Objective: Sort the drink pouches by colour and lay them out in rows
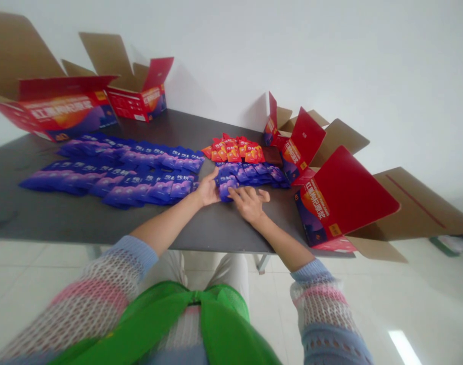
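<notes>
My left hand [207,190] and my right hand [249,202] meet on a small stack of blue sachets [227,185] near the middle of the dark table [64,218]. Left fingers curl round the stack's left side. The right hand lies over its near edge with the fingers partly spread and pressed down. A row of more blue sachets [254,172] runs to the right behind my hands. Red sachets [234,149] lie in a short row farther back.
Long overlapping rows of blue sachets [113,170] cover the table's left half. Open red-and-purple cartons stand at the far left [60,114], back [140,101], and right [338,203], the right one overhanging the table edge. A white wall is behind.
</notes>
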A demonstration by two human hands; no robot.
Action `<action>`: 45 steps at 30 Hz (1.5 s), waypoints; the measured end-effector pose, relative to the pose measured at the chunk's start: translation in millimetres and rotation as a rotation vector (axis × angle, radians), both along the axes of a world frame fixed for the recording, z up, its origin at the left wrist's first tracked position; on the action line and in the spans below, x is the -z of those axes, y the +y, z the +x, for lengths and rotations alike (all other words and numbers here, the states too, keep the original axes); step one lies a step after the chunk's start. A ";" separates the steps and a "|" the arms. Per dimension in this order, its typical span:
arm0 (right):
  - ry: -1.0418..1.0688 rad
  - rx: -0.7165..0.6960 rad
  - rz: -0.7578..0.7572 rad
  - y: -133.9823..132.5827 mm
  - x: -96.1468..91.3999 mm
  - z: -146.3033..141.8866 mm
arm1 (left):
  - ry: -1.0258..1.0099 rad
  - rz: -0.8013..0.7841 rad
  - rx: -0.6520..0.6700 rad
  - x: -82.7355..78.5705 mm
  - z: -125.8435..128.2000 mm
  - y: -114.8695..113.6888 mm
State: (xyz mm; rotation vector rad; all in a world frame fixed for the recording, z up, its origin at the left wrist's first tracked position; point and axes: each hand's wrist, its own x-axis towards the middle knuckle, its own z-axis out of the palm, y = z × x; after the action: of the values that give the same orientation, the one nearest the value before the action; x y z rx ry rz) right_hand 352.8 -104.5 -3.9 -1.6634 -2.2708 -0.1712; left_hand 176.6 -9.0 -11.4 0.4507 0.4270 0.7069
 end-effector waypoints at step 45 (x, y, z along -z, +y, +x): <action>0.061 -0.103 0.523 26.9 -20.4 18.3 | -0.073 -0.079 0.053 -5.7 -13.6 -7.0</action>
State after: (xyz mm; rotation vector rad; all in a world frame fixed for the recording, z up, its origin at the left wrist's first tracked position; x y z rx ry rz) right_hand 371.1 -77.6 16.5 -1.2586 -2.0268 -0.6205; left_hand 163.1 -15.9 -5.7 0.3597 0.3713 0.6509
